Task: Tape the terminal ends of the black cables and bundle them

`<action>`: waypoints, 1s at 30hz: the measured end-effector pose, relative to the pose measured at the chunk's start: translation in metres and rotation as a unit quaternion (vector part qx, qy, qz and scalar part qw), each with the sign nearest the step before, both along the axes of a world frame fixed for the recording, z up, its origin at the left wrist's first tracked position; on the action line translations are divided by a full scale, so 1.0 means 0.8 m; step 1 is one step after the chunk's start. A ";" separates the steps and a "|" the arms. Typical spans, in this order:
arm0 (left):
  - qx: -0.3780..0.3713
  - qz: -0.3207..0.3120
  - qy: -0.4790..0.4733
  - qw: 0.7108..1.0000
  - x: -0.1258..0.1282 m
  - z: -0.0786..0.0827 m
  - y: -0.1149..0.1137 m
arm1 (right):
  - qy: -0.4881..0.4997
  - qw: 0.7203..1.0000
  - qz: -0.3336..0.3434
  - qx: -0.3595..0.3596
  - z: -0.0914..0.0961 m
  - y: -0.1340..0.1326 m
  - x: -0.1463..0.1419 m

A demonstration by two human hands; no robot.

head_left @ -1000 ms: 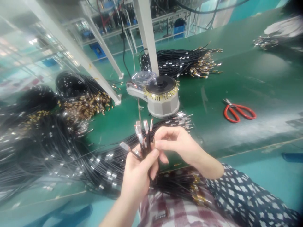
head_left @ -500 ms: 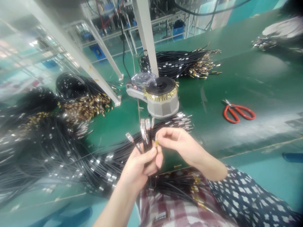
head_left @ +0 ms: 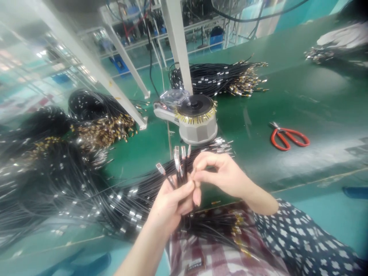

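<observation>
In my left hand [head_left: 172, 201] is a bunch of black cables [head_left: 183, 153], its silver flat plugs standing up above the thumb. The fingers are wrapped round the cords, and one plug leans out to the left. My right hand [head_left: 225, 176] meets the left thumb and forefinger in a closed pinch; whatever is between its fingertips is hidden. Cable ends with yellow-wrapped tips [head_left: 238, 226] hang over my lap below the hands. Just beyond the hands stands a round grey tape dispenser [head_left: 198, 128] with short yellow strips around its rim.
Red-handled snips [head_left: 289, 138] lie on the green table [head_left: 247, 161] at right. Heaps of black cables [head_left: 94, 188] cover the left side, and another bundle [head_left: 207, 78] lies behind the dispenser. White metal posts [head_left: 182, 46] rise from the table. A white-gloved hand [head_left: 342, 35] shows far right.
Both hands have shifted slightly to the right with the cable bunch. My right fingertips have closed in at the left thumb, and the small yellow piece seen there before is now hidden.
</observation>
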State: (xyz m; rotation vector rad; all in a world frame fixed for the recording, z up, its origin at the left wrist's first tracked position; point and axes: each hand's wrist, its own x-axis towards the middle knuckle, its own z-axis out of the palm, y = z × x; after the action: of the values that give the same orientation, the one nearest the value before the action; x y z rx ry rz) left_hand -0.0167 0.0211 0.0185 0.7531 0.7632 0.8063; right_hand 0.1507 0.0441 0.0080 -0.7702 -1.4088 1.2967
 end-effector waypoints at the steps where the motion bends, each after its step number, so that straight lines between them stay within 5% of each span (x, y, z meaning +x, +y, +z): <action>1: 0.000 0.003 -0.001 1.000 0.000 0.001 0.000 | -0.002 1.000 0.001 0.014 -0.002 0.001 0.001; 10: 0.021 0.044 0.051 0.997 0.008 -0.001 -0.004 | 0.025 0.999 0.012 -0.045 -0.013 -0.010 -0.001; 16: 0.043 0.081 0.077 0.993 0.012 -0.001 -0.007 | -0.014 0.996 0.092 0.004 -0.011 -0.002 0.040; 21: 0.053 0.059 0.077 0.994 0.011 -0.003 -0.009 | 0.005 0.997 -0.023 -0.073 -0.007 0.007 0.041; 25: 0.042 0.067 0.083 0.993 0.014 -0.006 -0.011 | 0.025 0.997 -0.009 -0.070 0.005 0.003 0.019; 30: 0.046 0.079 0.092 0.992 0.018 -0.008 -0.015 | -0.062 0.996 -0.029 -0.061 0.014 -0.006 0.011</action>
State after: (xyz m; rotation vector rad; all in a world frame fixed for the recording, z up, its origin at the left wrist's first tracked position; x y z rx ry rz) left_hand -0.0026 0.0091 0.0117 0.8649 0.9647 0.9275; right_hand 0.1593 0.0393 0.0189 -0.9805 -1.4034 1.3189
